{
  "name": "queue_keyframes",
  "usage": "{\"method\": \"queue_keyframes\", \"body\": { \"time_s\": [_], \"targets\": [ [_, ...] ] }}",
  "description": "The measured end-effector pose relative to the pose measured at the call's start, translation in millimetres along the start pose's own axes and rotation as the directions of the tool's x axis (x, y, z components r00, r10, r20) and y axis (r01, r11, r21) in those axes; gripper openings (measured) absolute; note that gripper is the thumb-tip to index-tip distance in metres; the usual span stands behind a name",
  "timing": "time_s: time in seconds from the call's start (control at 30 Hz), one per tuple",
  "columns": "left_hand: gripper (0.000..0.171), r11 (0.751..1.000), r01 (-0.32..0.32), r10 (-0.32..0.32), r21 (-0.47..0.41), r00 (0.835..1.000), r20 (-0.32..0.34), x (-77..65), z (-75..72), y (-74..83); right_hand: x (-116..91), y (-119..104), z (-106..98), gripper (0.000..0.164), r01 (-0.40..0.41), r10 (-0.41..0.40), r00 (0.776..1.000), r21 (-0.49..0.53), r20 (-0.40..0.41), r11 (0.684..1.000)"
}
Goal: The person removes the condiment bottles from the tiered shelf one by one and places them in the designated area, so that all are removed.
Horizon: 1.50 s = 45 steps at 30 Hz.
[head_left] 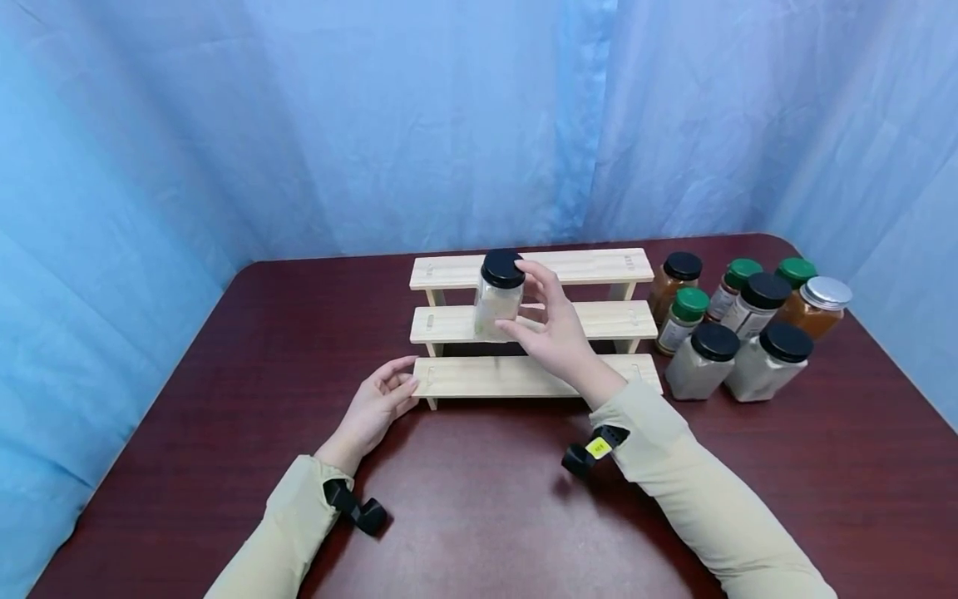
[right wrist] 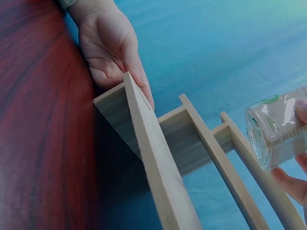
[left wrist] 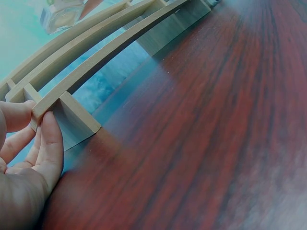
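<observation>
A three-tier pale wooden rack (head_left: 494, 378) stands on the dark red-brown table. My right hand (head_left: 557, 329) grips a clear jar (head_left: 497, 309) with a black lid, fingers at the lid and thumb low on its side. The jar is upright and overlaps the middle and top shelves in the head view. From the right wrist, the jar's clear base (right wrist: 259, 139) shows off to the side of the shelves, raised above them. At the rack's left end, my left hand (head_left: 377, 403) pinches the corner of the lowest shelf, thumb on top and fingers beneath, as the left wrist view shows.
Right of the rack several spice jars are grouped: two pale jars with black lids (head_left: 699, 366), green-lidded ones (head_left: 677, 324), a silver-lidded brown one (head_left: 816, 308) and other black-lidded ones (head_left: 677, 283). Blue curtains (head_left: 419, 125) hang behind the table (head_left: 479, 499) and at its sides.
</observation>
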<state>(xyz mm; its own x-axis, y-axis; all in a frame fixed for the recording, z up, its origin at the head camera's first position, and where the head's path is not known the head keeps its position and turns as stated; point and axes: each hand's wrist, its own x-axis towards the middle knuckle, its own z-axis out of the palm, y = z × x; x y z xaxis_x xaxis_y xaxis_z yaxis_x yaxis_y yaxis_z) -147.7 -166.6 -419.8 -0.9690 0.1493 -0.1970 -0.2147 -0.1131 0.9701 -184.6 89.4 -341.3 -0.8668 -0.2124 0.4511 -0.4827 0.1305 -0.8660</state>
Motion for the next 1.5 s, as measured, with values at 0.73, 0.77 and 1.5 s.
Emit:
{"method": "queue_keyframes", "body": {
  "time_s": [0.73, 0.77, 1.5],
  "targets": [
    [0.048, 1.0, 0.007, -0.007, 0.004, 1.0, -0.009, -0.3, 0.5, 0.9, -35, -1, -24, 0.074, 0.27, -0.267, 0.962, -0.061, 0.049, 0.961],
    [0.048, 1.0, 0.007, -0.007, 0.004, 1.0, -0.008, -0.3, 0.5, 0.7, -36, -2, -25, 0.074, 0.276, -0.273, 0.961, -0.065, 0.052, 0.959],
    [0.048, 1.0, 0.004, -0.004, 0.012, 1.0, -0.008, 0.3, 0.3, 0.4, -60, -5, -80, 0.066, 0.436, -0.428, 0.9, -0.134, 0.086, 0.89]
  ]
}}
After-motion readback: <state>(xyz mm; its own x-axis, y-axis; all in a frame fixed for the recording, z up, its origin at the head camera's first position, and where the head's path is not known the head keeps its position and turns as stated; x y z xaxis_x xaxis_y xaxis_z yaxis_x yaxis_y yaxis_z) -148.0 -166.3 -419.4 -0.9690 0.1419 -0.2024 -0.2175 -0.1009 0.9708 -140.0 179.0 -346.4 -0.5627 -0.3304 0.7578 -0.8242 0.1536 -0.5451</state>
